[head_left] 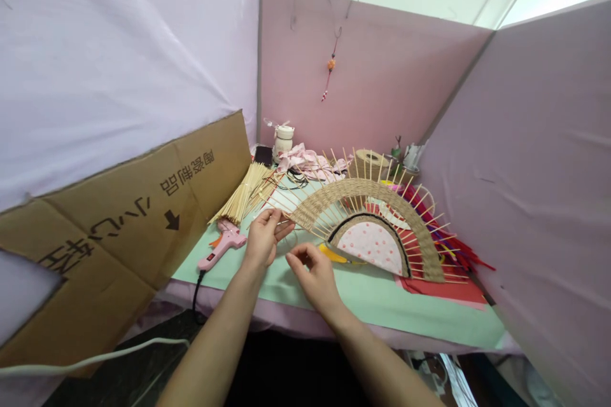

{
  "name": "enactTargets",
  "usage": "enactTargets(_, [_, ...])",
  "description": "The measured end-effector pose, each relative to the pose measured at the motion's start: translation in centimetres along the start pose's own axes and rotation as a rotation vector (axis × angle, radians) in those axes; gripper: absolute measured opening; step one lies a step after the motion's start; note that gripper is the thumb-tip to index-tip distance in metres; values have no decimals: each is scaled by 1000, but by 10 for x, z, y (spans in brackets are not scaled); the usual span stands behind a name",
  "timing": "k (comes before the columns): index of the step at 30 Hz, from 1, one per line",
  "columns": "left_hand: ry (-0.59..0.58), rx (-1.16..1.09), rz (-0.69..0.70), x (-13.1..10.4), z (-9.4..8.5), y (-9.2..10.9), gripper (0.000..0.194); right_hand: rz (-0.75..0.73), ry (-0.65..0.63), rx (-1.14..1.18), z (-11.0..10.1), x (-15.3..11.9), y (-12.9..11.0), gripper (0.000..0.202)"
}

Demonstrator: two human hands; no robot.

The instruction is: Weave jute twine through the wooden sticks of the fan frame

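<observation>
A half-round fan frame of thin wooden sticks (359, 187) stands tilted over the table, with a woven tan band across the sticks. At its centre is a half-disc of white fabric with pink spots (370, 245), edged in black and tan. My left hand (264, 235) pinches the left end of the fan frame, where the band meets the outer stick. Just below and right of it, my right hand (315, 276) has its thumb and fingers curled together. Whatever those fingers hold is too small to make out. A faint thin strand shows between the hands.
A pink glue gun (222, 248) lies left of my hands, beside a bundle of sticks (243, 194). Behind stand a white bottle (283, 140), pink cloth (310, 159) and a tape roll (371, 159). Red sheets (443, 292) lie right. Cardboard (143, 216) leans left.
</observation>
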State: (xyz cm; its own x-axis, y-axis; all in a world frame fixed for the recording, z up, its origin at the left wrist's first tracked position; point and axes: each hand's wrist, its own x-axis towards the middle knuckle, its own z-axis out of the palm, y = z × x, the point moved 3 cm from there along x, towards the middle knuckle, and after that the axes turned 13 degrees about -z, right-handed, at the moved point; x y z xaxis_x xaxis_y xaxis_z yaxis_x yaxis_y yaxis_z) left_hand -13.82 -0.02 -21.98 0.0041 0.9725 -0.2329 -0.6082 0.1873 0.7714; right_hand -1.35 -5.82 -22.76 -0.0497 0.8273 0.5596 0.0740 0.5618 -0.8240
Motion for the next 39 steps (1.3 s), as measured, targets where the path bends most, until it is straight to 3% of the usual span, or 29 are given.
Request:
enactTargets(3, [-2, 22, 27, -6, 2, 0, 40, 503, 217, 612, 5, -2, 21, 21])
enactTargets(6, [16, 62, 57, -12, 4, -2, 41, 686, 441, 997, 14, 11, 26, 22])
enactTargets(8, [41, 85, 74, -15, 4, -4, 42, 684, 514, 1076, 21, 19, 24, 19])
enactTargets(12, [66, 151, 108, -18, 1, -4, 40, 591, 581, 1020, 32, 24, 21, 19])
enactTargets(18, [204, 558, 305, -22, -7, 5, 29, 601, 627, 980, 34, 19, 29, 31])
enactTargets(20, [222, 590, 318, -20, -8, 5, 32, 620, 614, 990, 35, 17, 31, 31])
enactTargets(26, [132, 519, 147, -7, -17, 1, 34, 646, 540, 1022, 34, 17, 25, 20])
enactTargets(32, [-120, 292, 30, -9, -26, 6, 37, 629, 519, 1064, 28, 14, 8, 16])
enactTargets(39, [-82, 344, 28, -6, -6, 3, 28, 682, 485, 1111, 27, 7, -4, 15])
